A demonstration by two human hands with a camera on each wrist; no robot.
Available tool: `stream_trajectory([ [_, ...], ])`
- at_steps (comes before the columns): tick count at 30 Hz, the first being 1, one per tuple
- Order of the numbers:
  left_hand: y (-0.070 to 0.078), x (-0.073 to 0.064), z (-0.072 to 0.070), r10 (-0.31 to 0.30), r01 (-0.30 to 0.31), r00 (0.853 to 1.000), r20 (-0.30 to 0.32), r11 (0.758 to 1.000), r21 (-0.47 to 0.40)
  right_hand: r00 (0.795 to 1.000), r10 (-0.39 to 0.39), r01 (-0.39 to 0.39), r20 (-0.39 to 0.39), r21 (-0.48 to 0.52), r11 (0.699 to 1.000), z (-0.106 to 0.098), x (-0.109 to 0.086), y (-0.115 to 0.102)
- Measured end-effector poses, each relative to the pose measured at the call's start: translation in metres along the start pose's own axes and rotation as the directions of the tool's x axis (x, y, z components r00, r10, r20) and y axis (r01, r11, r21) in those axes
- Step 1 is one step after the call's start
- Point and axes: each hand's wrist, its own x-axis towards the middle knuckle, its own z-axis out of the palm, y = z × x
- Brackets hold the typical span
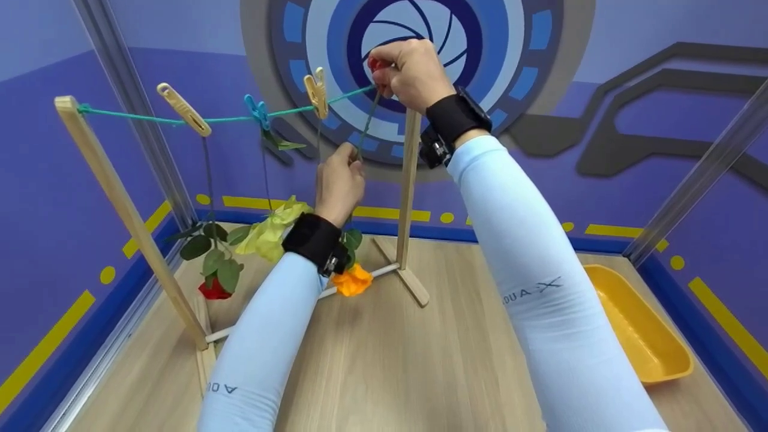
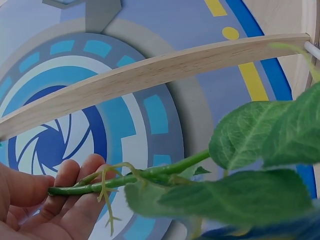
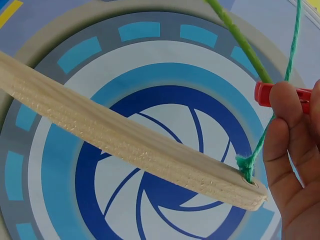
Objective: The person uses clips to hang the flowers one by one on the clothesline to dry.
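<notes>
My right hand (image 1: 414,72) pinches a red clothespin (image 3: 263,95) on the green line (image 3: 295,40), close to the wooden post's top. The upper end of a green stem (image 3: 240,42) meets that clothespin. Lower down, my left hand (image 1: 341,183) holds the stem (image 2: 165,170) between thumb and fingers. Its leaves (image 2: 250,132) spread beyond the fingers in the left wrist view. An orange artificial flower (image 1: 353,280) hangs head down below my left wrist. Farther left, a red flower (image 1: 215,289) and a yellow flower (image 1: 273,231) hang upside down from the line.
Yellow clothespins (image 1: 183,109) and a blue clothespin (image 1: 257,112) sit along the line. It runs between a left post (image 1: 132,216) and a right post (image 1: 408,192) on wooden feet. A yellow tray (image 1: 642,324) stands on the table at right, partly behind my right sleeve.
</notes>
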Motion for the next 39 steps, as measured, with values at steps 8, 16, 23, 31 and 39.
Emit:
stream_trajectory([
  [8, 0.0002, 0.0004, -0.0017, -0.014, 0.015, 0.999, 0.050, 1.000, -0.007, 0.999, -0.020, 0.019, 0.029, 0.017, 1.000, -0.0003, -0.0012, 0.0027],
  [16, 0.0004, 0.0022, -0.0013, -0.042, 0.043, 0.996, 0.075, 0.999, -0.012, 0.998, -0.024, 0.022, 0.061, 0.034, 0.999, -0.0010, -0.0007, 0.0026],
  [23, 0.0003, 0.0022, -0.0005, -0.050, 0.048, 0.993, 0.111, 0.999, 0.024, 0.997, -0.016, 0.014, 0.074, 0.040, 0.999, -0.0015, -0.0013, 0.0020],
  [31, -0.0040, 0.0006, 0.0004, -0.024, 0.020, 0.993, 0.117, 0.999, 0.033, 0.997, -0.001, -0.004, 0.083, 0.057, 0.998, -0.0023, -0.0019, 0.0001],
  [39, -0.0055, 0.0010, -0.0005, -0.042, 0.038, 0.994, 0.099, 0.998, 0.041, 0.994, -0.038, 0.039, 0.101, -0.011, 0.999, -0.0037, -0.0032, -0.0008],
])
